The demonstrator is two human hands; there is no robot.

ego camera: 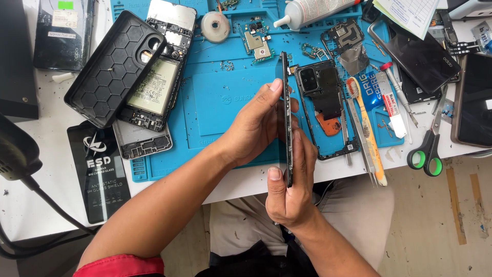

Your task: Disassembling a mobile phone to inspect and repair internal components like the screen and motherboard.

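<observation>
Both my hands hold a thin black phone body [286, 77] edge-on, standing upright above the blue repair mat [215, 102]. My left hand [253, 125] grips its middle from the left, thumb along the edge. My right hand [292, 184] pinches its lower end, thumb on the near side. Just right of it on the mat lies a black phone frame [325, 105] with a camera cut-out.
An opened phone with its battery showing [156, 77] and a black hexagon-patterned case [115, 66] lie at the left. A toothbrush [364, 123], tweezers [359, 138], green-handled scissors [429, 149], a glue tube [312, 10], small circuit boards [256, 41] and other phones [423, 56] crowd the mat and table.
</observation>
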